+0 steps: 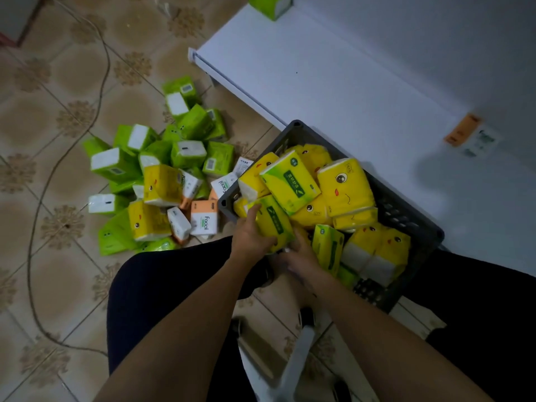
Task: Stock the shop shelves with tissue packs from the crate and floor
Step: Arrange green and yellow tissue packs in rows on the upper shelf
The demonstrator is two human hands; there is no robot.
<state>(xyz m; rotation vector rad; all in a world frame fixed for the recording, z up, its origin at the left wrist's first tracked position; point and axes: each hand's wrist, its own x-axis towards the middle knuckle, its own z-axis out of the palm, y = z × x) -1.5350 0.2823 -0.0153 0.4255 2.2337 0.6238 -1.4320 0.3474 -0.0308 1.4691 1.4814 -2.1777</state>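
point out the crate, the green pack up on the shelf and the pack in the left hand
crate (401, 211), head view, on its far inner wall
green pack on the shelf (261, 4), head view, on its green side face
held pack (275, 221), head view, on its dark green label

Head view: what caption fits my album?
Left hand grips a pack at the crate, right hand beside it, by the shelf.
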